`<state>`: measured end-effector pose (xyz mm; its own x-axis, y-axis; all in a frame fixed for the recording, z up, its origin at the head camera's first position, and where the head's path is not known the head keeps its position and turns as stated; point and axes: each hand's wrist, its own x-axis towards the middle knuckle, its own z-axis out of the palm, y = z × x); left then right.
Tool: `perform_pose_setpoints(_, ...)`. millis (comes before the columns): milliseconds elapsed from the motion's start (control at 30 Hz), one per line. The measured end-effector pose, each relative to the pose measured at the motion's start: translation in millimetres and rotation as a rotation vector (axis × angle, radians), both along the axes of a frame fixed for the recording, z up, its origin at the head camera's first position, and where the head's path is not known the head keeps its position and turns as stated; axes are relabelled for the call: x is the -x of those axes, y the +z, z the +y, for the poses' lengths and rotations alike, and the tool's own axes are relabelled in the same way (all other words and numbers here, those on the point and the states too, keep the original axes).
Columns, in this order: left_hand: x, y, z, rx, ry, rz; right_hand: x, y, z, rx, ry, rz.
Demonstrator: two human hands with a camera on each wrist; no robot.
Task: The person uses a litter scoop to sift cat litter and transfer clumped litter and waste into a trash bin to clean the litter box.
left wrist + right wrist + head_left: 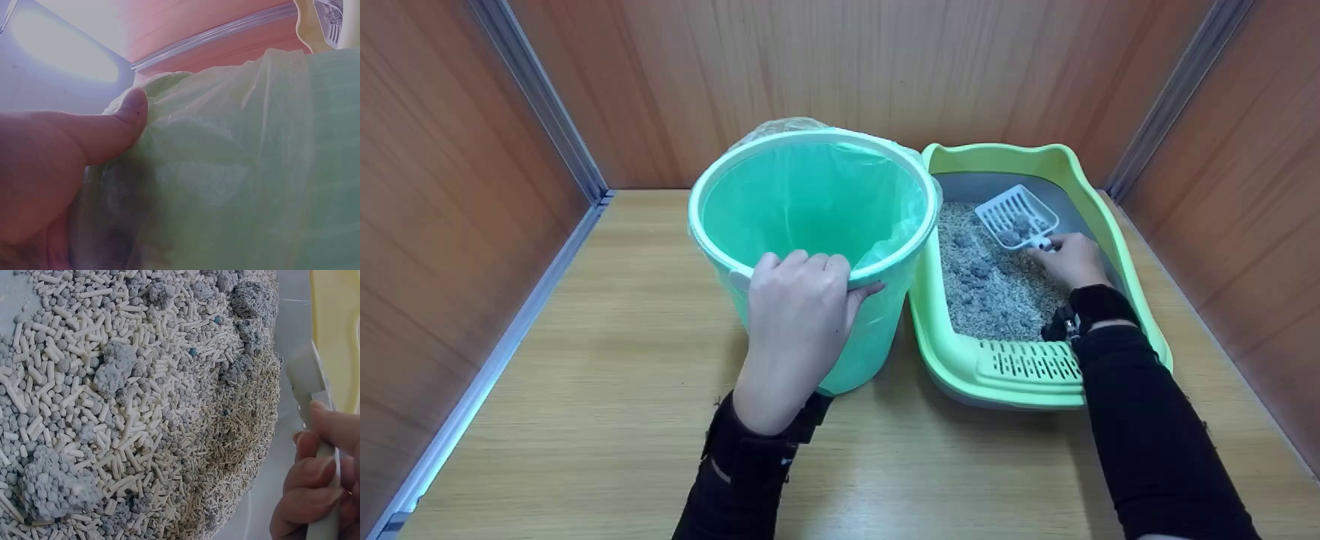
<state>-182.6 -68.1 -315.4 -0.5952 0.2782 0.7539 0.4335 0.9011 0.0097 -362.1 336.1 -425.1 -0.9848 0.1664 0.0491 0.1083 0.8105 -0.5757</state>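
Observation:
My left hand (802, 311) grips the near rim of a light green trash bin (870, 341), thumb on the outside. A clear plastic liner (236, 157) is folded over that rim, as the left wrist view shows. My right hand (1069, 262) holds a white slotted litter scoop (1003, 208) by its handle, above the green litter box (934, 307). Grey clumps (1021, 229) lie in the scoop. In the right wrist view the scoop (306, 374) appears edge-on, its load out of sight. Below is pale pellet litter (157, 433) with several grey clumps.
The bin stands left of the litter box, close against its side. A slotted step (1027, 360) forms the box's front edge. Wood-look panels (840, 67) rise behind and on both sides of the wooden floor (607, 352).

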Motion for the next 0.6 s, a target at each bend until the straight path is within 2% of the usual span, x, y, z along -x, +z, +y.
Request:
perform_pose_setpoints(367, -0.5, 2.1, 0.7, 0.007, -0.004, -0.029, 1.3, -0.4, -0.7, 0.049, 0.002, -0.031)
perform_pose_setpoints(600, 0.0, 1.0, -0.7, 0.0, -0.007, -0.04, 5.8, 6.8, -3.2, 0.064, 0.012, -0.039)
